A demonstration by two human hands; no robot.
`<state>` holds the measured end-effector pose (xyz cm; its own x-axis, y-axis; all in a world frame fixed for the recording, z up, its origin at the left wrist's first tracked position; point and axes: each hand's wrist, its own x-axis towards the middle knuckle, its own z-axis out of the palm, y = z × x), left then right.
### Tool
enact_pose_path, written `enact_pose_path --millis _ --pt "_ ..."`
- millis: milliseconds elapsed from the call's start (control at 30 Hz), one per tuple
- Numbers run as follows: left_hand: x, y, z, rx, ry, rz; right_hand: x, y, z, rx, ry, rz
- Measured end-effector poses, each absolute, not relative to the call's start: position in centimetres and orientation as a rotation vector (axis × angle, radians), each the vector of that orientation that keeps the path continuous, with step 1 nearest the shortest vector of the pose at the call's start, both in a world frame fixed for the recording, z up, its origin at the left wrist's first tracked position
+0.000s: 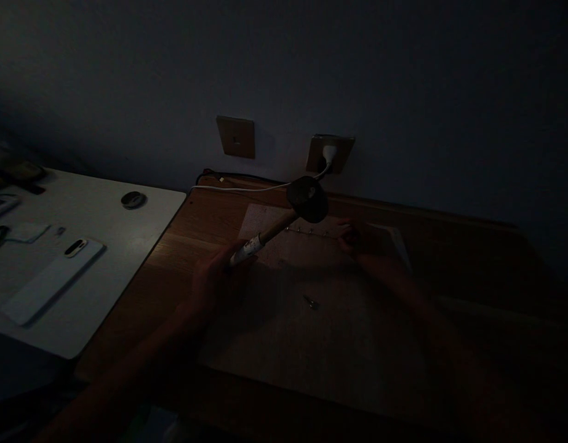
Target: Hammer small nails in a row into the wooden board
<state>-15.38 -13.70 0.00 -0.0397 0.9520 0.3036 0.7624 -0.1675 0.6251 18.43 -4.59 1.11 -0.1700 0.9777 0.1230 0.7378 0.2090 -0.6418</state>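
"Could you see what the left hand (214, 277) had?"

"A mallet (279, 226). Its fingers were wrapped around the pale grip at the lower end, and the handle slanted up toward the wall (284, 74), with the dark, blunt head at the top."

"And the right hand (351, 239)?"

"It was at the far part of the pale sheet (320, 351), just beside the right end of a row of small metal pins (311, 232). The fingers looked bent, but it was too dark there; I couldn't tell whether they pinched anything."

"Where did the mallet's head come, then?"

"From where I stood, it showed just past the left end of that row, on the wall side. The sheet lay on the wooden bench (173, 258), and a few loose metal bits (312, 303) lay on it, nearer the person than the row."

"What was off to the left?"

"A white bench (122, 246), with a pale phone (57, 280) lying camera side up and a round, dark disc (132, 199) near the back."

"And behind?"

"Two wall plates. The left one (236, 138) had a small slot; the right one (344, 151) held a white plug (328, 152), and its white cable (256, 189) ran left along the back of the wooden bench."
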Motion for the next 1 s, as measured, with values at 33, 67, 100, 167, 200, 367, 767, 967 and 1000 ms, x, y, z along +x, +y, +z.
enact_pose_path --millis 33,67,100,167,200,367,767,967,1000 --pt "-15.4 -13.7 0.0 1.973 1.824 1.001 18.4 -4.6 1.1 -1.596 -1.973 0.604" --pt "-15.5 -13.6 0.0 1.981 1.823 0.987 18.3 -4.5 1.1 -1.602 -1.974 0.599" --pt "-15.5 -13.6 0.1 1.997 1.818 0.971 18.3 -4.5 1.1 -1.606 -1.973 0.592" --pt "-15.4 -13.5 0.2 2.046 1.806 0.942 18.3 -4.5 0.9 -1.610 -1.970 0.580" --pt "-15.2 -13.5 0.4 2.076 1.797 0.923 18.3 -4.5 0.7 -1.611 -1.967 0.579" --pt "-13.7 -12.7 1.6 2.207 1.721 0.824 18.3 -4.9 0.0 -1.589 -1.878 0.581" --pt "-11.3 -11.1 3.8 2.352 1.702 0.547 21.7 -9.1 0.8 -1.589 -1.887 0.286" --pt "-12.2 -11.7 2.4 2.245 1.733 0.795 19.2 -12.4 2.4 -1.261 -2.124 0.411" --pt "-12.3 -11.8 2.2 2.213 1.751 0.832 18.4 -13.0 2.4 -1.149 -2.231 0.424"
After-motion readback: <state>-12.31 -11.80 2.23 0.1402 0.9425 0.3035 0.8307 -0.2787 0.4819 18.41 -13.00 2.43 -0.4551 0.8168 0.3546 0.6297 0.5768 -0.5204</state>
